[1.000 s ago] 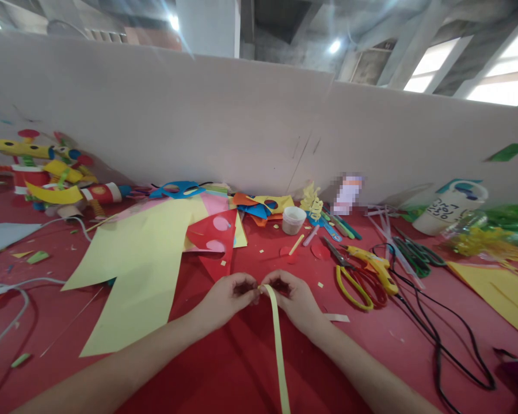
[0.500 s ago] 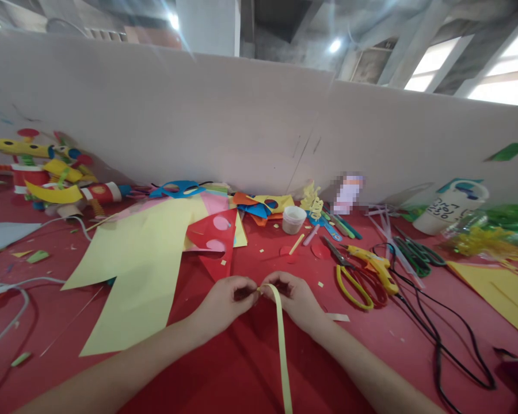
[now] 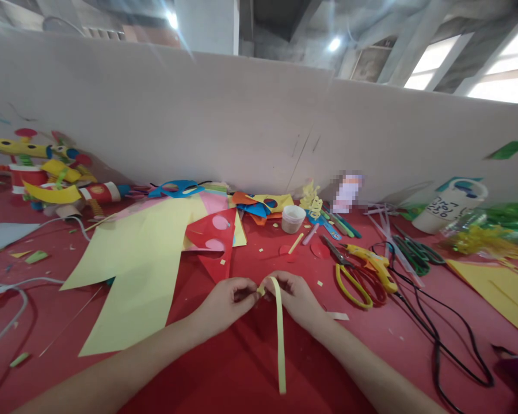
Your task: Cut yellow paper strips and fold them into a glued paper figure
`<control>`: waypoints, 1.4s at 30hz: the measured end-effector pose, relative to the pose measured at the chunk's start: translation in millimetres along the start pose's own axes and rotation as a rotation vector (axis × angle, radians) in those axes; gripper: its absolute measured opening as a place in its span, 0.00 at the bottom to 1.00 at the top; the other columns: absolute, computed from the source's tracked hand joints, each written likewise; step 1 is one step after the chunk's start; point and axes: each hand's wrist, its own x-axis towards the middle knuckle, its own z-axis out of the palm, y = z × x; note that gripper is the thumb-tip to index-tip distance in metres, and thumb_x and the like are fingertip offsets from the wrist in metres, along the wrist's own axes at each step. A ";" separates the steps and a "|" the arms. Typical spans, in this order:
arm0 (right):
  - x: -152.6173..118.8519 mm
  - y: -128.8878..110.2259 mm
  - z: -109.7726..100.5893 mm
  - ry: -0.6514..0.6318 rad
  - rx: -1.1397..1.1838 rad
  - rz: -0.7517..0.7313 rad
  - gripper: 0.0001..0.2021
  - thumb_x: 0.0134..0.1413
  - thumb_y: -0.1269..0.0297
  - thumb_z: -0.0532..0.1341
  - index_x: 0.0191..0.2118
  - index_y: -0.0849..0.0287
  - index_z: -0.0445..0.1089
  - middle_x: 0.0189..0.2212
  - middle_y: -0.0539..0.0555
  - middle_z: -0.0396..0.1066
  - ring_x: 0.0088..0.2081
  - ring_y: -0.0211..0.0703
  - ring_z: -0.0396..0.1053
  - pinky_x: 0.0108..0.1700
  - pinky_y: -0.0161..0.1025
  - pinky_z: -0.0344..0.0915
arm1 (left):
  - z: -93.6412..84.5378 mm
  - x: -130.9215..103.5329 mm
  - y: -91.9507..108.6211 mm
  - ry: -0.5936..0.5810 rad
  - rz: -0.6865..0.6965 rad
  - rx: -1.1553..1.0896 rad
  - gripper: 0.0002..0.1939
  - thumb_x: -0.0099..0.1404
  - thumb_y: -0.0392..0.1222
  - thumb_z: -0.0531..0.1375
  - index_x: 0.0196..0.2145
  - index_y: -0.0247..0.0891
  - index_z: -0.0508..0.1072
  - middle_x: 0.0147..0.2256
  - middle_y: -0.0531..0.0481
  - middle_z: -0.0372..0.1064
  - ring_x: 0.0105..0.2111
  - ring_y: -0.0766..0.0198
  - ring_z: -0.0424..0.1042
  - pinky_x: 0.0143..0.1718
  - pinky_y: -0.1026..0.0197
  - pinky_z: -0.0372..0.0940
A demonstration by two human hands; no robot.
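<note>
A narrow pale yellow paper strip runs between my two hands, its loose end hanging down toward me. My left hand pinches the strip's small curled end between thumb and fingertips. Just to its right, my right hand is closed on the strip where it arches over the fingers. The fingertips of both hands nearly meet around the curl. Large pale yellow sheets lie left of my hands, with a red cut-out sheet beyond them.
Yellow-handled scissors and a yellow glue gun with a black cord lie to the right. Farther back are a small white tub, green scissors and a white container. Paper-and-cup toys stand far left, before a white partition.
The curled end between my fingertips looks larger, and the strip's hanging end has drawn up into view. My hands have stayed in nearly the same place.
</note>
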 end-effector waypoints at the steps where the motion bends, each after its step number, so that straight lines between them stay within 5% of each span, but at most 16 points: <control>1: 0.1 -1.5 -0.5 -0.002 0.013 -0.006 0.12 0.50 0.56 0.58 0.26 0.59 0.68 0.21 0.49 0.67 0.25 0.37 0.65 0.30 0.34 0.62 | -0.1 0.8 -1.0 -0.013 -0.018 -0.064 0.08 0.59 0.41 0.54 0.29 0.36 0.71 0.26 0.52 0.68 0.29 0.65 0.68 0.34 0.63 0.63; 12: 2.1 3.1 -2.7 -0.019 0.049 -0.028 0.13 0.43 0.55 0.64 0.29 0.59 0.67 0.25 0.50 0.69 0.28 0.38 0.67 0.33 0.35 0.64 | -2.6 4.3 -3.9 -0.023 -0.057 -0.165 0.08 0.58 0.41 0.56 0.26 0.36 0.70 0.24 0.53 0.68 0.27 0.66 0.67 0.33 0.64 0.63; 34: -2.6 0.0 -1.7 0.031 -0.222 -0.114 0.02 0.48 0.67 0.59 0.30 0.58 0.69 0.27 0.51 0.71 0.31 0.39 0.68 0.36 0.36 0.65 | -0.1 0.7 2.7 0.028 -0.063 -0.005 0.09 0.56 0.44 0.56 0.24 0.36 0.71 0.24 0.53 0.69 0.27 0.64 0.67 0.31 0.65 0.61; 42: -2.6 -3.7 0.8 0.034 -0.136 -0.074 0.04 0.48 0.64 0.58 0.29 0.58 0.67 0.25 0.50 0.70 0.28 0.39 0.68 0.33 0.35 0.65 | 0.9 1.7 -1.3 0.024 -0.025 -0.019 0.09 0.57 0.43 0.56 0.27 0.36 0.72 0.25 0.53 0.68 0.28 0.65 0.67 0.32 0.65 0.61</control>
